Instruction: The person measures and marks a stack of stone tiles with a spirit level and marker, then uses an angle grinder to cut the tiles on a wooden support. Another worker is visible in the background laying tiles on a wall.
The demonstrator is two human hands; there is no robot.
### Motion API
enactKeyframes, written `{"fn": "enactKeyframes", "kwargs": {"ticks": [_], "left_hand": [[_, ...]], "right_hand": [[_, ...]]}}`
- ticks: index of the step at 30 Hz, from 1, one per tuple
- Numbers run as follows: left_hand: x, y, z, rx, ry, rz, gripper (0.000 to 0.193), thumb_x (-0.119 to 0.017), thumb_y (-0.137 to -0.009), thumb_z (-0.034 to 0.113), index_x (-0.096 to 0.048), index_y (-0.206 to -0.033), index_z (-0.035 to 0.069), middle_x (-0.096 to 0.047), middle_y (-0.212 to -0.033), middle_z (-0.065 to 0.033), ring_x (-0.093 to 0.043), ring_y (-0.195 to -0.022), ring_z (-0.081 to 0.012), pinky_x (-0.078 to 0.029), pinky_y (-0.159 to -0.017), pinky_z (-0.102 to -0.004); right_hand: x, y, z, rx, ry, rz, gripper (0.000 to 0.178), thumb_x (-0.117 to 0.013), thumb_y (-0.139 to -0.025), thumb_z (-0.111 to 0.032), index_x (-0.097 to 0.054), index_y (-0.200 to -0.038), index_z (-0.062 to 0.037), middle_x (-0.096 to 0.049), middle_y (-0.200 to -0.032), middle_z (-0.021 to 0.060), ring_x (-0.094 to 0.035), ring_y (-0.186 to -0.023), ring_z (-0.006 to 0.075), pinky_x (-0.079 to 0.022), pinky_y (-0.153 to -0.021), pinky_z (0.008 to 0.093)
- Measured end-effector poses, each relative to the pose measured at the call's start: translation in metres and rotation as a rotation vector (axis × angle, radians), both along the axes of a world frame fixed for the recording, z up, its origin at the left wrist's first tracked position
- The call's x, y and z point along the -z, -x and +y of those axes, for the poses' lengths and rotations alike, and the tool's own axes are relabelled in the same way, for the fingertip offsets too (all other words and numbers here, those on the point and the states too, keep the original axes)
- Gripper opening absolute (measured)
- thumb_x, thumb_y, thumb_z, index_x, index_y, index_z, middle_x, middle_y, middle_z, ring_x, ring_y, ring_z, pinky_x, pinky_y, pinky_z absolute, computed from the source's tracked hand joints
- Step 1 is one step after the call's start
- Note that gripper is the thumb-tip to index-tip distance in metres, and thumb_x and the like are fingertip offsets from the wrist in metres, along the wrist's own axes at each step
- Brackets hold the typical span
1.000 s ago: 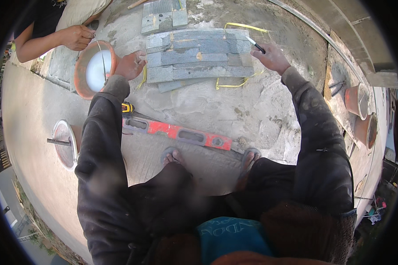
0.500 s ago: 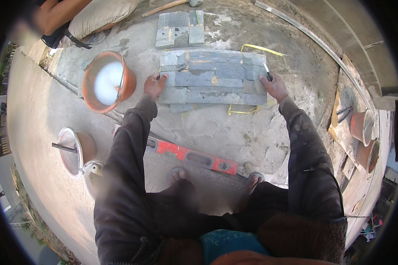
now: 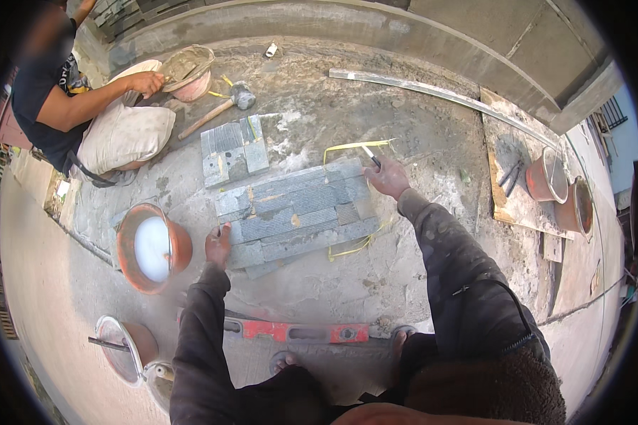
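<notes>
Right of the orange bucket [image 3: 180, 248], a grey stone panel [image 3: 299, 211] is lying before me; the left hand [image 3: 217, 247] is touching its bucket-side edge, grip unclear, while the right hand [image 3: 388, 177] is holding a marker [image 3: 371, 156] farther out.

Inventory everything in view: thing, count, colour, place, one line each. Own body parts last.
slab stack: one, grey, centre
smaller slab: at least one, grey, beyond stack
pen: one, black and white, stack's far right corner
straps: two visible, yellow, stack's right side
hammer: one, grey and brown, upper left
bucket of white liquid: one, orange, left
dull bucket: one, brownish, lower left
container: one, greyish, beside that
reddish buckets: two, reddish, right
co-worker: one, dark shirt, upper left
mortar bucket: one, pinkish, at co-worker's hand
spirit level: one, red, lower centre
straightedge: one, pale, upper right
board: one, tan, right
left hand: one, dark sleeve, stack's left edge
right hand: one, dark sleeve, holding pen
feet: two, bottom centre
</notes>
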State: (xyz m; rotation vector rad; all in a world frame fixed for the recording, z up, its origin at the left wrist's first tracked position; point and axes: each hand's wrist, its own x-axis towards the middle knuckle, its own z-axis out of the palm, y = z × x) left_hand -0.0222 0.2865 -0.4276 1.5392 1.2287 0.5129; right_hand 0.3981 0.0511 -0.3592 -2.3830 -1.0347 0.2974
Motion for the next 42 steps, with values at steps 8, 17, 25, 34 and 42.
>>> {"fn": "enactKeyframes", "kwargs": {"ticks": [8,17,25,34,42], "left_hand": [[-0.011,0.005,0.006,0.139,-0.386,0.246,0.034,-0.063,-0.093,0.031,-0.069,-0.100,-0.001,-0.068,-0.076,-0.0107,-0.058,-0.066,-0.0194,-0.047,-0.067,-0.0359],[-0.014,-0.002,-0.006,0.140,-0.645,0.333,0.043,-0.064,-0.089,0.019,-0.060,-0.125,-0.004,-0.070,-0.102,-0.0254,-0.071,-0.097,-0.0293,-0.052,-0.085,-0.0371],[-0.014,0.006,-0.006,0.088,-0.370,0.226,0.050,-0.066,-0.087,0.014,-0.054,-0.128,-0.011,-0.069,-0.113,-0.0234,-0.069,-0.108,-0.0286,-0.052,-0.092,-0.0344],[-0.027,0.010,-0.006,0.146,-0.366,0.389,0.055,-0.070,-0.084,0.026,-0.058,-0.128,-0.004,-0.072,-0.105,-0.0203,-0.071,-0.098,-0.0292,-0.053,-0.088,-0.0362],[-0.018,0.022,-0.003,0.138,-0.337,0.389,0.055,-0.070,-0.082,0.030,-0.059,-0.128,0.001,-0.073,-0.103,-0.0188,-0.070,-0.099,-0.0317,-0.052,-0.090,-0.0394]], "right_hand": [[-0.262,-0.066,0.129,0.111,-0.544,-0.260,0.061,-0.058,-0.089,-0.026,-0.043,-0.146,-0.0102,-0.066,-0.117,0.0216,-0.064,-0.108,0.0372,-0.049,-0.096,0.0445],[-0.344,-0.070,0.147,0.120,-0.453,-0.514,0.059,-0.058,-0.089,-0.026,-0.045,-0.145,-0.0111,-0.067,-0.117,0.0207,-0.064,-0.108,0.0370,-0.049,-0.095,0.0447],[-0.357,-0.068,0.124,0.144,-0.451,-0.565,0.058,-0.058,-0.089,-0.027,-0.046,-0.144,-0.0119,-0.067,-0.117,0.0199,-0.064,-0.108,0.0368,-0.049,-0.095,0.0449],[-0.360,-0.071,0.108,0.141,-0.467,-0.592,0.056,-0.058,-0.089,-0.027,-0.048,-0.142,-0.0128,-0.067,-0.117,0.0191,-0.065,-0.108,0.0366,-0.049,-0.095,0.0451],[-0.352,-0.076,0.097,0.130,-0.469,-0.632,0.054,-0.058,-0.089,-0.028,-0.050,-0.141,-0.0136,-0.068,-0.116,0.0183,-0.065,-0.107,0.0364,-0.050,-0.095,0.0453]]}}
